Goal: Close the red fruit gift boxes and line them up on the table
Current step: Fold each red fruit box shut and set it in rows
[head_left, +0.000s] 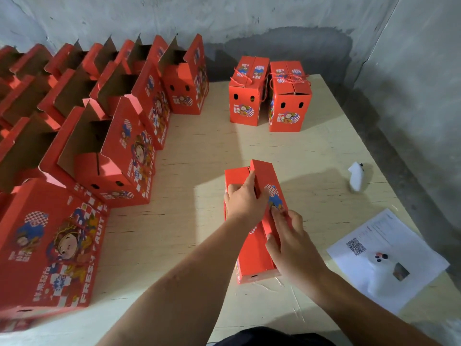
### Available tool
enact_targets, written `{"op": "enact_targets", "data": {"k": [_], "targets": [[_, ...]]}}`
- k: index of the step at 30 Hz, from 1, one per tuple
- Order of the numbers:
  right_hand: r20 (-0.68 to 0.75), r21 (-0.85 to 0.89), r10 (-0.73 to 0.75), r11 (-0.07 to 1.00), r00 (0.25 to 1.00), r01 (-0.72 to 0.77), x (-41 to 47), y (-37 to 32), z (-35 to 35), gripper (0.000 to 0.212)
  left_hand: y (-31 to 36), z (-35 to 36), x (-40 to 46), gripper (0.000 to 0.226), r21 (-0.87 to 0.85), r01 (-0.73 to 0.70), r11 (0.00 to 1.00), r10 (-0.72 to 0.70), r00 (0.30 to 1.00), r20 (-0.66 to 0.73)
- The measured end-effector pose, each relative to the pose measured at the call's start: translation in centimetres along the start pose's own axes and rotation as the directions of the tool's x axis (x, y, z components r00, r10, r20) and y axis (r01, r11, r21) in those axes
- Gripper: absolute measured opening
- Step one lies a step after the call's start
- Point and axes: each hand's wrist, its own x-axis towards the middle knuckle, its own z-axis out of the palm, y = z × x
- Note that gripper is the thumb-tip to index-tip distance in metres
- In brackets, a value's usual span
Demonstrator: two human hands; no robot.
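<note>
"FRESH FRUIT" in white capitals on the nearest open red box; other print illegible.

Left open boxes edge-cropped

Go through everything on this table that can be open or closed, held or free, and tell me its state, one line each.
Box in the hands: top flaps nearly folded shut, lying on the table.
Left hand: fingers pressing the left flap.
Right hand: fingers gripping the right flap.
Two far boxes: closed, upright, side by side, cord handles on top.
Boxes on the left: open, flaps standing up.
Paper sheet: lying flat.
</note>
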Motion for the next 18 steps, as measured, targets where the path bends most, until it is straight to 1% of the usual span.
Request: {"op": "enact_targets", "data": {"k": [2,4,5,7,8,9,10,12,13,15,18], "targets": [[0.016,0.011,-0.008,1.0,1.0,0.008,0.0,0.2,-0.4,0.061,-0.2,0.7,-0.3,0.061,0.134,-0.051,0.99,0.049,0.999,0.015],[0.062,0.003,-0.022,1.0,0.998,0.022,0.5,0.4,-0.8,0.053,-0.7,0.8,-0.4,0.063,0.224,-0.039,0.974,0.03,0.999,0.04],[0.087,0.021,-0.012,1.0,0.996,0.01,1.2,0.3,-1.2,0.046,-1.1,0.8,-0.4,0.064,0.258,-0.019,0.966,0.011,0.999,0.035],[0.079,0.091,0.057,0.994,0.995,-0.064,3.7,0.0,-1.8,0.03,-1.8,0.4,-0.4,0.065,0.311,-0.009,0.95,0.004,1.0,0.018],[0.05,0.106,0.097,0.989,0.994,-0.102,5.4,-0.2,-1.9,0.028,-2.0,0.2,-0.3,0.066,0.327,-0.025,0.945,0.018,1.0,0.023],[0.026,0.099,0.125,0.987,0.992,-0.127,7.3,-0.6,-2.0,0.034,-2.1,0.3,-0.3,0.066,0.339,-0.044,0.94,0.034,0.999,0.033],[0.032,0.092,0.147,0.985,0.989,-0.149,9.3,-1.1,-1.9,0.045,-2.1,0.3,-0.4,0.067,0.347,-0.06,0.936,0.048,0.998,0.043],[0.118,0.101,0.198,0.972,0.973,-0.21,13.2,-2.4,-1.8,0.06,-2.0,0.5,-0.6,0.069,0.345,-0.074,0.936,0.061,0.997,0.048],[0.16,0.089,0.215,0.969,0.963,-0.231,14.9,-3.0,-1.5,0.062,-2.1,0.4,-0.6,0.071,0.335,-0.076,0.939,0.063,0.997,0.049],[0.199,0.006,0.229,0.972,0.953,-0.235,17.4,-3.6,-1.1,0.061,-2.4,0.1,-0.6,0.072,0.31,-0.085,0.947,0.073,0.996,0.052],[0.185,-0.126,0.213,0.973,0.959,-0.192,18.9,-3.9,-0.8,0.053,-2.6,-0.5,-0.3,0.071,0.226,-0.074,0.971,0.056,0.995,0.084]]}}
